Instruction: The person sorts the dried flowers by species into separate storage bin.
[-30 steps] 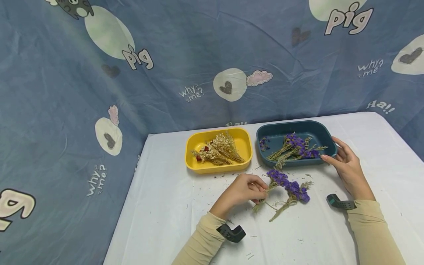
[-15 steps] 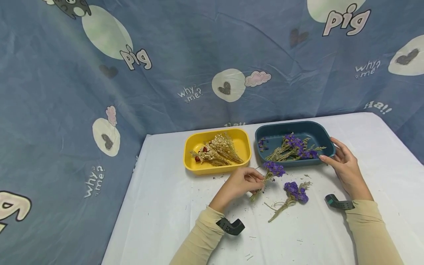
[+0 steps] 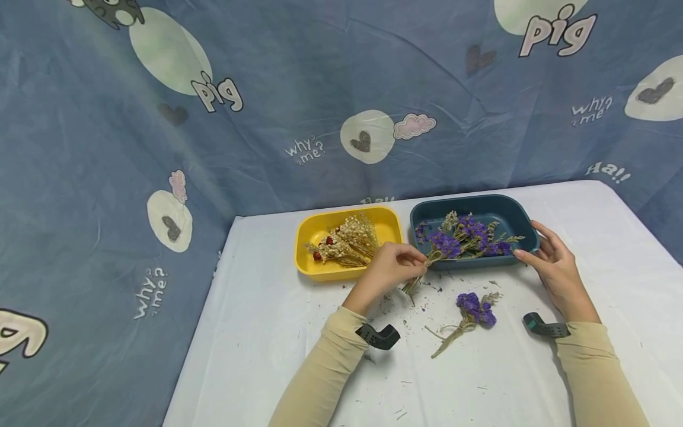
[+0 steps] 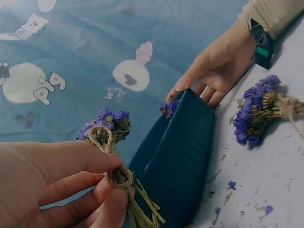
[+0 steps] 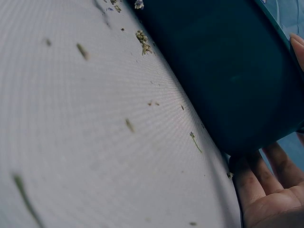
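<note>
My left hand [image 3: 393,264] pinches the stems of a twine-tied bunch of purple dried flowers [image 3: 445,244]. Its blossoms lie over the front left of a dark teal tray [image 3: 480,261], while the stem ends stick out past the rim. Close up in the left wrist view, thumb and fingers meet at the twine bow [image 4: 118,178]. My right hand [image 3: 557,267] grips the tray's right end, thumb at the front rim; in the right wrist view its fingers [image 5: 270,173] touch the tray's end. More purple flowers [image 3: 480,232] lie inside. Another tied purple bunch [image 3: 474,311] lies on the table in front.
Left of the teal tray stands a yellow tray [image 3: 315,274] holding dried cream and red flowers [image 3: 347,240]. Plant crumbs and stem bits are scattered over the white tablecloth [image 3: 267,332]. A patterned blue cloth [image 3: 267,77] hangs behind and to the left.
My left hand has lifted its purple bunch off the table, apart from the other bunch, and moved it up and away to the teal tray. The right hand stays on the tray.
</note>
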`<state>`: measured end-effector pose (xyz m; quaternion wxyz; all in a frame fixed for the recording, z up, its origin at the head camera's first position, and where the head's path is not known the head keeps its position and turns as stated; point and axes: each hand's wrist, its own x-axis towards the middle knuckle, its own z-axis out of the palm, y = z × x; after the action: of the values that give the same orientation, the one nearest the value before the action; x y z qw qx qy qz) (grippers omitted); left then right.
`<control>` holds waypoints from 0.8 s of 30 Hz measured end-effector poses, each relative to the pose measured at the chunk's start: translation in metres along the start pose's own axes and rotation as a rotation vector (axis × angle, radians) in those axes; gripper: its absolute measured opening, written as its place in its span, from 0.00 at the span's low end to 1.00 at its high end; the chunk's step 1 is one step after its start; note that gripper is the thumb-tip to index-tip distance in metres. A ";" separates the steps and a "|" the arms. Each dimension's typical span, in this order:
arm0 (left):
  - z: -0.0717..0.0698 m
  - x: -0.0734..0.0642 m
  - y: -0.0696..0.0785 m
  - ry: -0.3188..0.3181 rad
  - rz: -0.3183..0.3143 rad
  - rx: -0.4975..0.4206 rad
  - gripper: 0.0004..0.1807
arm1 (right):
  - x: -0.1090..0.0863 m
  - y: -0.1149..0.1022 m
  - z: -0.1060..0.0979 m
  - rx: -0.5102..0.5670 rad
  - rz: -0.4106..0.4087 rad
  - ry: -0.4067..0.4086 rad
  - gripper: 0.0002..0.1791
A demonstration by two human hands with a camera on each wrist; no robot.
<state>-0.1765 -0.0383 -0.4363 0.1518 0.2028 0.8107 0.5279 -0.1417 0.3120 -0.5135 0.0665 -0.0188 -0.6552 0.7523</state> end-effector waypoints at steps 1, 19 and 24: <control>0.000 0.002 0.002 0.004 0.010 0.025 0.08 | 0.000 0.000 0.000 -0.004 0.003 0.000 0.47; 0.006 0.050 0.023 -0.012 0.057 0.199 0.09 | 0.000 0.001 -0.001 0.023 -0.005 -0.005 0.47; 0.012 0.060 0.025 0.013 0.082 0.262 0.08 | 0.001 0.000 -0.001 0.020 -0.011 -0.012 0.47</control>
<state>-0.2188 0.0096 -0.4206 0.0974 0.2503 0.8646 0.4246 -0.1421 0.3133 -0.5134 0.0670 -0.0099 -0.6480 0.7586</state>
